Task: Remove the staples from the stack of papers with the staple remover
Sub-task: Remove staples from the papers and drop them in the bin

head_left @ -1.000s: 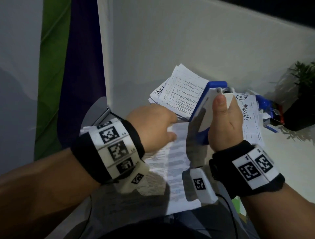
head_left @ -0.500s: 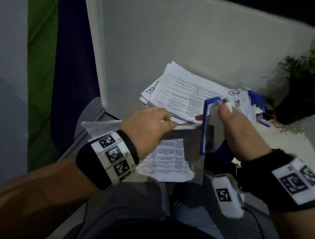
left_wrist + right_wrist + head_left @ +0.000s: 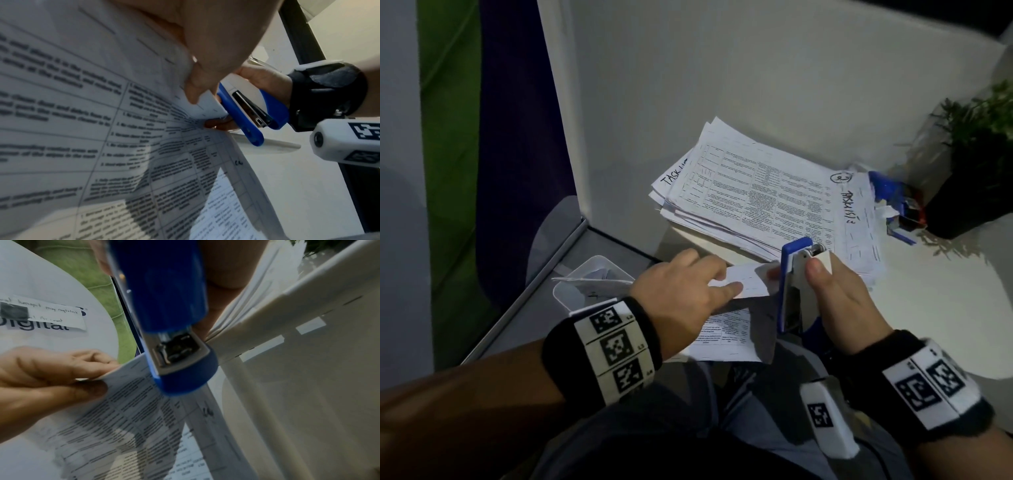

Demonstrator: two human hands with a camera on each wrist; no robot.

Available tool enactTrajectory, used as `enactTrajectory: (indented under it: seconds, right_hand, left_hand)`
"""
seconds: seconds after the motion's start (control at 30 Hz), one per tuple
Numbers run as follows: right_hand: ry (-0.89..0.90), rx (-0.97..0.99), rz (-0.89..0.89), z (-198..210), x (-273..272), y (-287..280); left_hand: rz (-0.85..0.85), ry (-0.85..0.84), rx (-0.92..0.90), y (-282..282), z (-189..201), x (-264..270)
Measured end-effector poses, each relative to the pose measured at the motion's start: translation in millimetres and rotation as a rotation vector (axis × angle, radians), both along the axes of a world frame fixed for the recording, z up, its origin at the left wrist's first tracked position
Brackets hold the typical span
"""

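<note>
Blue-and-white staple remover point(image 3: 796, 284) meets printed, curling papers point(image 3: 729, 332) pinched by left hand point(image 3: 681, 291).

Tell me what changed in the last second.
The right hand tilted the stapler from leaning over the held sheets to upright at their corner. The left hand still pinches the sheets; the pile on the table hasn't moved.
</note>
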State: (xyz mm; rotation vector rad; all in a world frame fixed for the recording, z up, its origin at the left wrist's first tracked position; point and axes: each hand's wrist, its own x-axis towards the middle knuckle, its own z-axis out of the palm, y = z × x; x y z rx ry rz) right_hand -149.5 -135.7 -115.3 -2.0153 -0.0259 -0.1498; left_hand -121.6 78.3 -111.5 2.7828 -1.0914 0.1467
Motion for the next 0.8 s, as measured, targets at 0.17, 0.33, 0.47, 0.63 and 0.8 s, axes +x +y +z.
enactTrajectory:
  seconds: [0.17, 0.33, 0.47, 0.63, 0.8]
  right_hand:
    - [-0.105, 0.033, -0.083, 23.7, 1.4, 6.4]
    - [-0.455, 0.225, -0.092, 73.7, 6.5, 32.0]
    - [-0.573, 0.166, 0.044, 97.3, 12.3, 64.2]
    - [-0.483, -0.064, -0.014, 82.6, 21.9, 79.6]
    - [-0.450, -0.005, -0.175, 72.4, 29.5, 78.0]
  left_hand:
    - [0.081, -0.061, -0.375, 12.8, 7.6, 16.0]
    - [0.275, 0.004, -0.406, 21.7, 44.2, 25.6]
    - [0.292, 0.042, -0.313, 20.4, 55.0, 17.4]
    - [0.282, 0.029, -0.256, 20.5, 64.5, 11.0]
    - [0.232, 0.050, -0.236, 17.8, 66.2, 5.8]
